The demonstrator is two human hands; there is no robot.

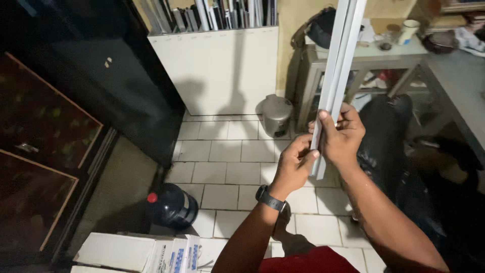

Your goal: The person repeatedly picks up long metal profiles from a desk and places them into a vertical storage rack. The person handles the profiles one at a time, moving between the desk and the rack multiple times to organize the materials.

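Note:
A long white plastic channel strip [337,65] stands nearly upright in front of me, its top running out of the frame. My right hand [343,136] wraps around its lower part. My left hand [294,164], with a dark watch on the wrist, pinches the strip's bottom end from the left side. Both hands are close together, touching the strip just above the tiled floor [227,167].
A white bin [217,71] full of upright boards stands at the back. A grey rice cooker [276,115] sits on the floor beside a light table [384,55]. A dark water jug [172,205] and white boxes [136,253] lie near left; a black bag [389,136] sits right.

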